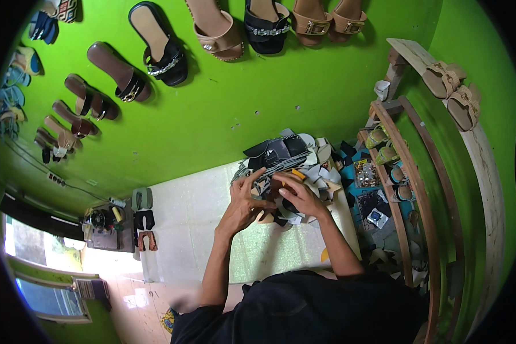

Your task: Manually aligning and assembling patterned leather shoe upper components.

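A heap of mixed scraps lay at the pale table's right end.
Over its near side, the left hand had its fingers spread; whether the right hand pinched a piece could not be told. Sandals hung on the green wall beyond.

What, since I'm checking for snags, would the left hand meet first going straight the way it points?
Probably the left hand would meet the bundle of thin grey strips first, though depth is unclear.
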`<state>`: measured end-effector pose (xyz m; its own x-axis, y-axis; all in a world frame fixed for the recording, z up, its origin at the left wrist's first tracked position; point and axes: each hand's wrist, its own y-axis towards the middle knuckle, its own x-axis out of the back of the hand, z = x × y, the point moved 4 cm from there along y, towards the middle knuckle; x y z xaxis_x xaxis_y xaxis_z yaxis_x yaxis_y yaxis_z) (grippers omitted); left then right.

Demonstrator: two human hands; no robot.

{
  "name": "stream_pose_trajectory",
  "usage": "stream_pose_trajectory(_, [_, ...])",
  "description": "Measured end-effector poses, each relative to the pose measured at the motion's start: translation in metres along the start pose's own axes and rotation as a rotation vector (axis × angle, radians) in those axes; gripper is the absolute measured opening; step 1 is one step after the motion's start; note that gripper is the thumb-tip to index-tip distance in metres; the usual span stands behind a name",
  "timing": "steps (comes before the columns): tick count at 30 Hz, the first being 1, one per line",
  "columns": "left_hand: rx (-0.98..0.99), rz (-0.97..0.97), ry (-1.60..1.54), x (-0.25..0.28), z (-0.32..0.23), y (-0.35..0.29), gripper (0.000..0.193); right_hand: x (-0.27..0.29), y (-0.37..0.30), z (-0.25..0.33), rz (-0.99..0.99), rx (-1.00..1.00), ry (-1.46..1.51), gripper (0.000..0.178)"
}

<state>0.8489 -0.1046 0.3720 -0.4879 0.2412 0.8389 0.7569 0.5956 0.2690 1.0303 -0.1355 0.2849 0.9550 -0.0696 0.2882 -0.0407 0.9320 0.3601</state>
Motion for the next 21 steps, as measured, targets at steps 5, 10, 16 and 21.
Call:
stream_pose_trajectory(5, [0.024,0.07,-0.101,0.002,-0.01,-0.034,0.034,-0.048,-0.016,-0.015,0.555,-0.256,0.552,0.037])
stream_pose_trajectory(10, [0.227,-0.135,-0.512,-0.012,0.013,-0.082,0.06,-0.079,-0.035,-0.017,0.422,-0.3,0.665,0.023])
stream_pose_trajectory(16, [0.795,-0.083,-1.287,-0.063,0.062,-0.172,0.08,-0.111,-0.043,0.007,0.196,-0.436,0.695,0.021])
stream_pose_trajectory(21, [0.685,-0.139,-1.537,-0.062,0.061,-0.224,0.06,-0.147,-0.045,0.042,0.145,-0.403,0.706,0.016])
